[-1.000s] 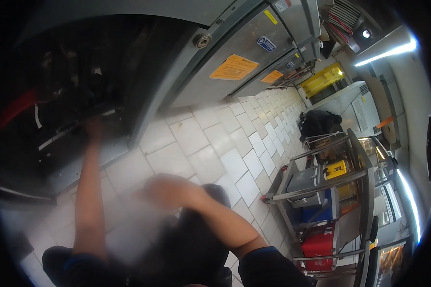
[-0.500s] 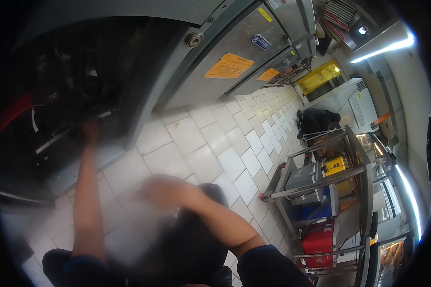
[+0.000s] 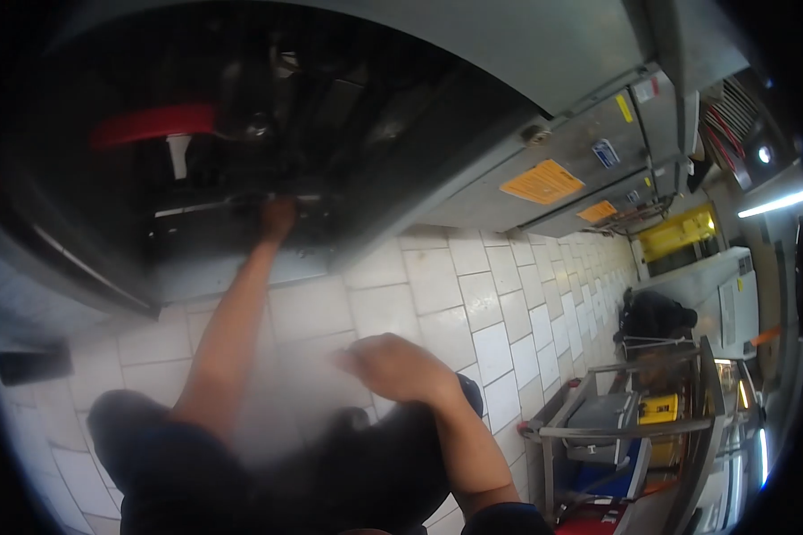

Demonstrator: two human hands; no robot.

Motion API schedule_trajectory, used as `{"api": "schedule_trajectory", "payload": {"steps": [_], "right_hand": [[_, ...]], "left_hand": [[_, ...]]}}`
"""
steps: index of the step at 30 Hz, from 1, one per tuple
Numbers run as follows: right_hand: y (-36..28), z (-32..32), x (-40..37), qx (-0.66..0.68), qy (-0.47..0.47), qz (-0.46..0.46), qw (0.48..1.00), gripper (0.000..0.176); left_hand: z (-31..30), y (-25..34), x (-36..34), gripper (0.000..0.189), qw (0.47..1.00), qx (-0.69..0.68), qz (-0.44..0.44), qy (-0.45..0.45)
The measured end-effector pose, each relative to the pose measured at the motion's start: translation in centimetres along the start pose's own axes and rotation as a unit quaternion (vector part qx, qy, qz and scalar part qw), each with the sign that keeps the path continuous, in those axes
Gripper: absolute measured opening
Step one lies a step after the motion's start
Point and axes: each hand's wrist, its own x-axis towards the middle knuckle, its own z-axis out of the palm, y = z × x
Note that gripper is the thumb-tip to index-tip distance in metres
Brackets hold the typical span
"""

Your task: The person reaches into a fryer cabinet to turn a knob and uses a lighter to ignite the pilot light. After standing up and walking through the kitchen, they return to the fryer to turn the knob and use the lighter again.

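My left hand (image 3: 278,219) reaches into the lower part of a dark open compartment (image 3: 330,143) of a metal unit, at a pale-edged ledge. Its fingers are too dark and small to make out. Above and left of that hand, a red curved part (image 3: 156,125) and a white strip (image 3: 179,157) show inside the compartment. My right hand (image 3: 393,367) hovers over the tiled floor near my knee, its fingers partly bent and slightly blurred. No object shows in it, and it touches nothing visible.
Metal panels (image 3: 473,192) with orange labels run along the upper right. A wheeled metal rack (image 3: 633,430) holding grey, blue, yellow and red boxes stands at lower right. Beyond it a person in dark clothes (image 3: 656,316) bends near a white appliance (image 3: 733,303). White tiles (image 3: 424,272) cover the floor.
The view has swung left, so the unit and rack sit further right. More of the compartment's inside shows. My left hand is still in it; my right hand is less blurred.
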Motion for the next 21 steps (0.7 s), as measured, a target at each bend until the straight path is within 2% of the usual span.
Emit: {"api": "schedule_trajectory", "payload": {"steps": [3, 6, 9, 12, 14, 16, 18, 21], "right_hand": [[-0.3, 0.0, -0.2, -0.004, 0.006, 0.009, 1.0, 0.063], [-0.7, -0.3, -0.1, -0.004, 0.007, 0.018, 1.0, 0.061], [-0.8, -0.3, -0.1, -0.004, 0.001, 0.029, 1.0, 0.059], [-1.4, -0.8, 0.0, -0.01, -0.024, 0.043, 0.999, 0.056], [-1.4, -0.9, 0.0, -0.014, -0.045, 0.052, 0.998, 0.055], [-0.9, -0.7, -0.3, -0.084, -0.017, -0.053, 0.995, 0.027], [0.1, -0.3, -0.3, -0.095, -0.013, -0.082, 0.992, 0.024], [0.2, -0.1, -0.4, -0.104, 0.005, -0.11, 0.988, 0.03]], "left_hand": [[-0.8, 0.6, 0.6, 0.015, 0.997, -0.044, -0.044, -0.047], [-1.5, 0.8, 1.3, 0.015, 0.993, -0.091, -0.063, 0.032], [-2.0, 1.2, 1.5, 0.014, 0.989, -0.126, -0.076, -0.022], [-1.5, 1.1, 1.4, 0.013, 0.978, -0.166, -0.12, 0.044], [-1.3, 1.0, 1.0, 0.013, 0.979, -0.157, -0.13, -0.016], [-0.9, 1.1, 0.9, 0.014, 0.977, -0.164, -0.135, -0.021], [-0.8, 1.0, 0.8, 0.014, 0.975, -0.173, -0.138, -0.008], [-1.2, 1.1, 0.9, 0.016, 0.99, -0.095, -0.091, -0.042]]}}
